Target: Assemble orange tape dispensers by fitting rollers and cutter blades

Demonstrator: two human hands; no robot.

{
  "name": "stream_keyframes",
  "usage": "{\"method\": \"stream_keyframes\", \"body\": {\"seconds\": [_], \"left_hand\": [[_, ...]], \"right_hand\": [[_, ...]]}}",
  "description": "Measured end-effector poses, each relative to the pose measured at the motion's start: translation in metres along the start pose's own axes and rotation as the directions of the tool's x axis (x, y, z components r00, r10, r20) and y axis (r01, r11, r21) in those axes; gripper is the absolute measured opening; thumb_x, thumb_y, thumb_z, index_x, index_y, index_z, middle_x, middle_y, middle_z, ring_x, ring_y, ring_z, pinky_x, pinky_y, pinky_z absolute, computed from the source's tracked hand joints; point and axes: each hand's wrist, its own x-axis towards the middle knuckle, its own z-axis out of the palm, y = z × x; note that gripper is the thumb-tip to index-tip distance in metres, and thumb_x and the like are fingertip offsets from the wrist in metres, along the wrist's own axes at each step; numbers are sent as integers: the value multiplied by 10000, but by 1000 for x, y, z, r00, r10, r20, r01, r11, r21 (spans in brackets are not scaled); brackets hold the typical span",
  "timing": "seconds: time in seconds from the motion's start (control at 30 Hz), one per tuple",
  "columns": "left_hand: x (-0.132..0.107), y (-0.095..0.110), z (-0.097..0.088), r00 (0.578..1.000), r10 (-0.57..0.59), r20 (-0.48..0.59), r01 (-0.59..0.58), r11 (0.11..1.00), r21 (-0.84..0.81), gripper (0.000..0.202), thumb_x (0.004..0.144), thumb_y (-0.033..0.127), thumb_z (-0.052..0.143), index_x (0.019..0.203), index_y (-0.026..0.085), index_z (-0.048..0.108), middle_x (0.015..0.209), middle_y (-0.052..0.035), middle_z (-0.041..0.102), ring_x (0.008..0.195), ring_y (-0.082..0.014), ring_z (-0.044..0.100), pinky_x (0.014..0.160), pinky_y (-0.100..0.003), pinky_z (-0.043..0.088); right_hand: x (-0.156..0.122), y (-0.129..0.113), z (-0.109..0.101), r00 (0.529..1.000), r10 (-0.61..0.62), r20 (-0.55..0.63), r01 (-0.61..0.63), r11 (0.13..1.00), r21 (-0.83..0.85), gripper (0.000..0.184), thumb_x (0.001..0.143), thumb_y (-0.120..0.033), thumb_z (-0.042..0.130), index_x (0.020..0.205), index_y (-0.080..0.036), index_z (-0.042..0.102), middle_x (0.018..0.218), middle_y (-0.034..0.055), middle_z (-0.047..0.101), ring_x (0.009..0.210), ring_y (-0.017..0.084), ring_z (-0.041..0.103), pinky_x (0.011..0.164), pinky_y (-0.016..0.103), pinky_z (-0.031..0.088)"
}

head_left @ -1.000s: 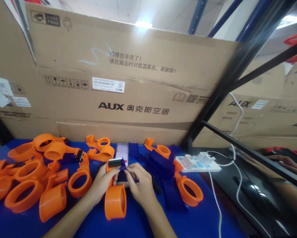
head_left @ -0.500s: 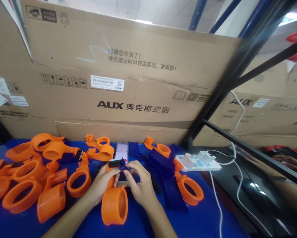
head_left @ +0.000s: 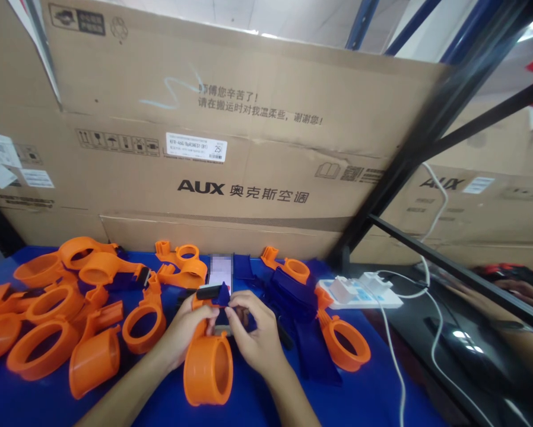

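Observation:
An orange plastic ring part (head_left: 208,370) with a handle stands on the blue table cover (head_left: 359,397), low in the middle. My left hand (head_left: 187,332) grips the upper end of that part, fingers wrapped round it. My right hand (head_left: 254,333) pinches a dark blue strap (head_left: 224,295) at the part's top, next to a black buckle piece (head_left: 208,292). Both hands meet above the ring.
Several loose orange ring parts (head_left: 44,347) lie to the left, one more (head_left: 344,344) to the right beside a pile of blue straps (head_left: 295,296). A phone (head_left: 221,270) leans against the big cardboard box (head_left: 248,142). A white power strip (head_left: 359,293) with cables sits right, near a black rack frame (head_left: 409,166).
The orange ring part has tipped slightly toward me and my right fingers have shifted on the strap. The view moved a little; nothing else changed.

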Motion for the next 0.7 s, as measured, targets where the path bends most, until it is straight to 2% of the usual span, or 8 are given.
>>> {"method": "stream_keyframes", "body": {"seconds": [0.17, 0.27, 0.37, 0.43, 0.47, 0.53, 0.6, 0.7], "left_hand": [[-4, 4, 0, 999, 28, 43, -30, 999, 45, 238, 689, 221, 874, 826, 175, 684, 624, 31, 613, 537, -105, 537, 546, -226, 449], [-7, 7, 1, 990, 91, 107, -101, 991, 93, 279, 727, 266, 878, 935, 168, 720, 708, -6, 669, 602, -130, 596, 580, -239, 486], [-9, 8, 1, 974, 117, 194, -147, 978, 149, 497, 716, 264, 888, 1174, 199, 707, 1076, -104, 730, 898, -244, 696, 674, -280, 554], [-11, 8, 1, 960, 123, 251, -172, 968, 181, 679, 696, 263, 900, 1326, 247, 646, 1346, -141, 635, 1122, -331, 656, 739, -324, 587], [-11, 7, 0, 951, 136, 276, -193, 962, 191, 721, 688, 270, 906, 1354, 260, 630, 1405, -144, 593, 1198, -359, 622, 793, -357, 596], [-12, 6, -2, 927, 182, 327, -254, 948, 193, 758, 670, 284, 921, 1367, 267, 623, 1437, -139, 558, 1309, -383, 549, 976, -442, 557], [-13, 4, -4, 903, 234, 360, -319, 927, 197, 793, 667, 312, 929, 1390, 269, 606, 1443, -132, 539, 1380, -382, 490, 1128, -496, 443], [-13, 2, -6, 884, 260, 389, -371, 896, 245, 891, 698, 357, 914, 1488, 283, 510, 1514, -129, 474, 1458, -381, 399, 1212, -513, 324]], "right_hand": [[0, -4, -4, 999, 25, 49, -27, 998, 56, 68, 974, -283, 610, 967, -221, 635, 959, 65, 662, 673, 158, 554, 608, 283, 480], [-1, -2, -4, 992, 95, 81, -106, 984, 146, 164, 1009, -361, 568, 936, -218, 599, 898, 40, 616, 726, 161, 560, 655, 271, 496], [-1, 0, -2, 974, 206, 93, -223, 941, 253, 270, 1020, -456, 548, 881, -226, 528, 833, 9, 562, 738, 156, 560, 677, 259, 516], [1, -1, -2, 964, 222, 145, -259, 905, 337, 289, 988, -515, 596, 954, -237, 528, 890, 19, 597, 792, 168, 598, 734, 279, 543], [2, -2, -2, 960, 207, 187, -265, 887, 378, 314, 970, -542, 617, 1027, -243, 538, 957, 37, 627, 854, 185, 624, 783, 302, 555], [5, -5, -3, 947, 159, 278, -273, 856, 438, 402, 957, -580, 621, 1185, -257, 546, 1117, 82, 652, 1012, 225, 646, 894, 357, 554], [7, -8, -5, 932, 125, 340, -284, 835, 471, 450, 961, -586, 612, 1271, -266, 547, 1222, 104, 639, 1117, 251, 631, 970, 393, 528], [6, -9, -7, 920, 119, 374, -310, 805, 506, 459, 957, -574, 626, 1290, -265, 559, 1177, 92, 649, 1079, 250, 638, 974, 400, 512]]}}
